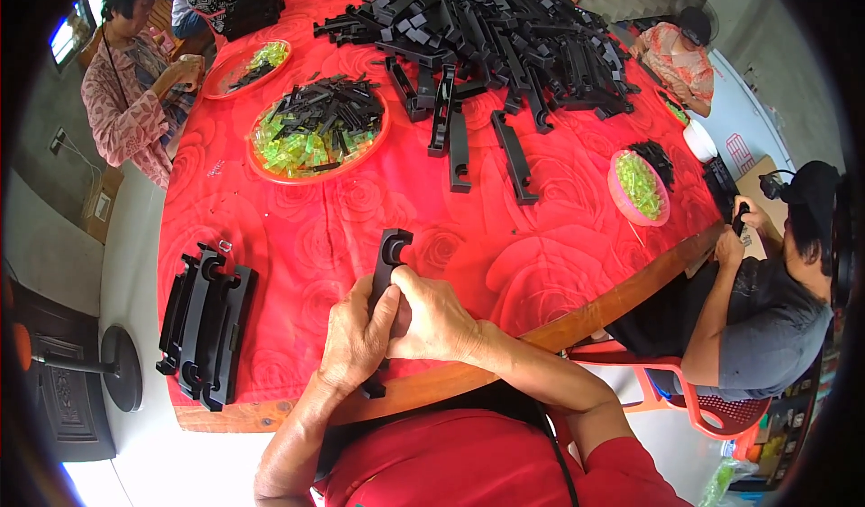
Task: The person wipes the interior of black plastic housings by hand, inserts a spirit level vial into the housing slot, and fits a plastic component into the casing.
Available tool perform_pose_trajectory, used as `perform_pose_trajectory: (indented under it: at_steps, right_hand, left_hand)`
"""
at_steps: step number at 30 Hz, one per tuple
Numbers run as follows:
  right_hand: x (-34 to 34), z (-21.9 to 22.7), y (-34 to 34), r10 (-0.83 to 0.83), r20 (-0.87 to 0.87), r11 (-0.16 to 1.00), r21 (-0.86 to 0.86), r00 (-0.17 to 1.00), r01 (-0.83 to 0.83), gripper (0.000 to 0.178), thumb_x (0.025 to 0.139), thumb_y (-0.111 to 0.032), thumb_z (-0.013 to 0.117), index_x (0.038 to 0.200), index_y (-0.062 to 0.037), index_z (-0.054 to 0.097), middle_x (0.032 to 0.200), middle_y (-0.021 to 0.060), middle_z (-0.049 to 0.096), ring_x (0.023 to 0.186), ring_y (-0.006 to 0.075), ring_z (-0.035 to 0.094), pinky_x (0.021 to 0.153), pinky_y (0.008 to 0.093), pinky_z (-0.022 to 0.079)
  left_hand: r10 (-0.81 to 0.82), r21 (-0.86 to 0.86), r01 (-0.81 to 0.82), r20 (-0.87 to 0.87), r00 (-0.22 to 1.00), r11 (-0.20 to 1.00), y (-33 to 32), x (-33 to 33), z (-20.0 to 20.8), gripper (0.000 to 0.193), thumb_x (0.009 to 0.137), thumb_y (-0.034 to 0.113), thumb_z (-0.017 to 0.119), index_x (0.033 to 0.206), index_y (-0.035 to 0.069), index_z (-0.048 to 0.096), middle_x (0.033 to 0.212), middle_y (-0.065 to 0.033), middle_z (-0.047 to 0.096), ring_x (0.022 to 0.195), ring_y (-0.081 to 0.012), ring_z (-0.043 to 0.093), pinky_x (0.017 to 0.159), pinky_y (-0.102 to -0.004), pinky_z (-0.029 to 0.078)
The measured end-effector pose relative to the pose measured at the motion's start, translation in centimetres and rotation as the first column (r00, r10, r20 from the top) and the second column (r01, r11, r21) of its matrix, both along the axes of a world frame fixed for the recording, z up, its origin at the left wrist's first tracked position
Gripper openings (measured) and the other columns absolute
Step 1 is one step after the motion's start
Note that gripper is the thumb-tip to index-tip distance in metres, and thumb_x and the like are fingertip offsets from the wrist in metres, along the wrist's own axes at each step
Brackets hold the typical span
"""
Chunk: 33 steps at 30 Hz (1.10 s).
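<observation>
Close to the table's near edge, both my hands are closed around one long black plastic part (391,248) with a rounded notch near its end. It stands roughly upright, its notched top above my fingers and its lower end showing below them. My left hand (354,331) wraps it from the left. From the right, my right hand (436,316) presses against it, thumb beside the left thumb. The middle of the part is hidden by my fingers. To my left, several similar black parts (205,327) lie side by side in a small stack.
A red floral cloth (333,210) covers the table. A large heap of black parts (487,38) fills the far middle. An orange tray (315,179) holds yellow-green and black small pieces; a pink bowl (662,210) of yellow-green pieces stands right. Co-workers sit around, one (766,309) at right.
</observation>
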State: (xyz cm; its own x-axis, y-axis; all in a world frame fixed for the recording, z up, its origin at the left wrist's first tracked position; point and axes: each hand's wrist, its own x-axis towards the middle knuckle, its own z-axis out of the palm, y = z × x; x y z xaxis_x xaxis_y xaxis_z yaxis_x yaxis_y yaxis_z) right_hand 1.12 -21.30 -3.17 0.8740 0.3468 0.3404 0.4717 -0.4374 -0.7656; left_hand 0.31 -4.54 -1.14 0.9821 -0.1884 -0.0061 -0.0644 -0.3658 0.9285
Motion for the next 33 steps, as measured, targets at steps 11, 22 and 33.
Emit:
perform_pose_trajectory:
  at_steps: [11, 22, 33]
  right_hand:
    - [0.4, 0.2, -0.6, 0.08, -0.097, 0.996, 0.048, 0.992, -0.076, 0.067, 0.063, -0.017, 0.093, 0.111, -0.0046, 0.048, 0.07, 0.0125, 0.066, 0.068, 0.0362, 0.073, 0.06, 0.047, 0.055]
    - [-0.1, 0.3, -0.8, 0.1, -0.23, 0.995, 0.044, 0.968, -0.093, 0.064, 0.065, -0.013, 0.093, 0.113, -0.0035, 0.053, 0.086, 0.0144, 0.071, 0.079, 0.0283, 0.076, 0.068, 0.0388, 0.058]
    - [-0.6, 0.5, -0.2, 0.206, -0.201, 0.979, 0.034, 0.958, -0.203, 0.06, 0.064, -0.018, 0.089, 0.109, -0.0034, 0.053, 0.068, 0.0077, 0.065, 0.061, 0.0305, 0.069, 0.059, 0.0432, 0.054]
  left_hand:
    - [-0.057, -0.016, 0.056, -0.079, 0.995, 0.998, 0.1, 0.4, 0.8, 0.043, 0.108, 0.035, 0.062, 0.125, -0.004, 0.056, 0.091, -0.029, 0.072, 0.09, -0.0446, 0.076, 0.074, -0.049, 0.057]
    - [-0.107, 0.083, 0.113, -0.076, 0.991, 0.99, 0.4, 1.1, 0.4, 0.039, 0.107, 0.024, 0.059, 0.135, -0.002, 0.05, 0.097, -0.0187, 0.069, 0.092, -0.0218, 0.069, 0.08, -0.0409, 0.055]
    - [0.0, -0.222, -0.043, -0.19, 0.982, 0.974, 0.5, 2.2, -1.5, 0.049, 0.107, 0.043, 0.062, 0.118, -0.004, 0.065, 0.087, -0.0155, 0.07, 0.089, -0.0187, 0.069, 0.079, -0.0377, 0.055]
